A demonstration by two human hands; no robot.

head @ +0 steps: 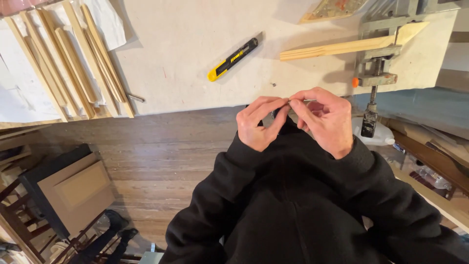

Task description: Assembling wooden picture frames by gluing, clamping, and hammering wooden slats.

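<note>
My left hand (260,123) and my right hand (325,117) meet just past the near edge of the white workbench (185,68). Their fingertips pinch a small thin piece (289,100) between them; it is too small to tell what it is. Both arms wear black sleeves. A yellow and black utility knife (233,59) lies on the bench beyond my left hand. A wooden strip (342,47) with a slanted end is held to the bench by a metal clamp (376,63) beyond my right hand.
A row of thin wooden strips (68,63) lies on the bench's left part over white paper. A patterned board corner (332,9) sits at the far edge. Below are a wooden floor (146,151), a dark box with a brown panel (73,190), and clutter at right.
</note>
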